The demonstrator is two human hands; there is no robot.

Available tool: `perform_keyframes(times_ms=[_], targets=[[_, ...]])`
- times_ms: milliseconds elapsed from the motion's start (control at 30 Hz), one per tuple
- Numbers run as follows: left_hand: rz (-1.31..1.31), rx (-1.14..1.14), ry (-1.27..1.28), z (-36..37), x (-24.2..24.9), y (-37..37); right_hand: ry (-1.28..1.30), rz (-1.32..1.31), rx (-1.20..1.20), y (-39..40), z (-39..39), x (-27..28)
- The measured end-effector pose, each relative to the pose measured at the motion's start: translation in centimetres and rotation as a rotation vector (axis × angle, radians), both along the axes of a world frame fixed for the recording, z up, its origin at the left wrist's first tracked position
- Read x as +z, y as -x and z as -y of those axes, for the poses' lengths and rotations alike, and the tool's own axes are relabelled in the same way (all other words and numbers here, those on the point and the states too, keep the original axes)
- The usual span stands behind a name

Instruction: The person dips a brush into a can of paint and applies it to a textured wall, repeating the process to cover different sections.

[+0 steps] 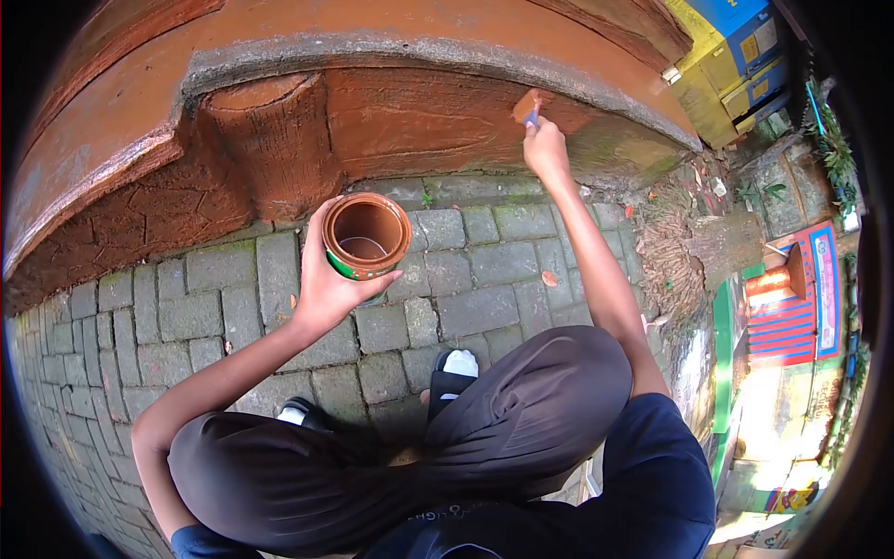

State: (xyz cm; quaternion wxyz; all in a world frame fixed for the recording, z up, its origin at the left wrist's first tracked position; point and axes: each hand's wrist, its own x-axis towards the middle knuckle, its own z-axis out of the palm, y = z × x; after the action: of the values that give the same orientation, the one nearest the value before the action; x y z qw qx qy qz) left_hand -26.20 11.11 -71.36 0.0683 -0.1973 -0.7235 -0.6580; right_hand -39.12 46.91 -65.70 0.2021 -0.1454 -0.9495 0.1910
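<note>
My left hand point(328, 279) is wrapped round a paint can point(371, 270), holding it above the paving with its mouth tilted toward me. Brown paint coats the can's rim and inner wall, and some lies at the bottom. Out to the right, my right hand point(546, 149) grips a paintbrush point(528, 106) by its bluish handle. The brush's brown-stained bristles are against or very near the low wall point(419, 116), just under its grey ledge. Reddish-brown paint covers the wall's left and middle; toward the right end its face looks greenish and mossy.
Grey paving blocks point(400, 326) spread beneath my sandalled feet point(454, 373). A grey ledge point(391, 51) overhangs the wall. Tree roots point(675, 247) rise on the right, near a yellow and blue box point(731, 65) and a red and blue painted panel point(792, 307).
</note>
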Motion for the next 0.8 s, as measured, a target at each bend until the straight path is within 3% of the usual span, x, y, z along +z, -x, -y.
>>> perform_keyframes(times_ms=[133, 233, 367, 433, 567, 800], targets=[[0.020, 0.004, -0.002, -0.3, 0.2, -0.3, 0.010, 0.051, 0.150, -1.3, 6.7, 1.5], [-0.011, 0.023, 0.052, -0.4, 0.0, -0.3, 0.091, 0.089, 0.423, -0.7, 12.4, 1.0], [0.010, 0.004, 0.017, 0.1, 0.1, -0.4, 0.018, 0.070, 0.668, 0.5, 20.6, 0.7], [0.005, 0.017, 0.022, 1.0, 0.3, -0.6, 0.047, 0.100, 0.693, 0.9, 22.3, 0.6], [-0.008, 0.035, 0.060, 2.3, 0.4, -1.0, 0.051, 0.090, 0.684, 1.6, 16.8, 0.7], [-0.030, -0.010, 0.084, 1.7, 0.7, -1.1, -0.059, 0.219, 0.297, 0.9, 3.2, 1.0]])
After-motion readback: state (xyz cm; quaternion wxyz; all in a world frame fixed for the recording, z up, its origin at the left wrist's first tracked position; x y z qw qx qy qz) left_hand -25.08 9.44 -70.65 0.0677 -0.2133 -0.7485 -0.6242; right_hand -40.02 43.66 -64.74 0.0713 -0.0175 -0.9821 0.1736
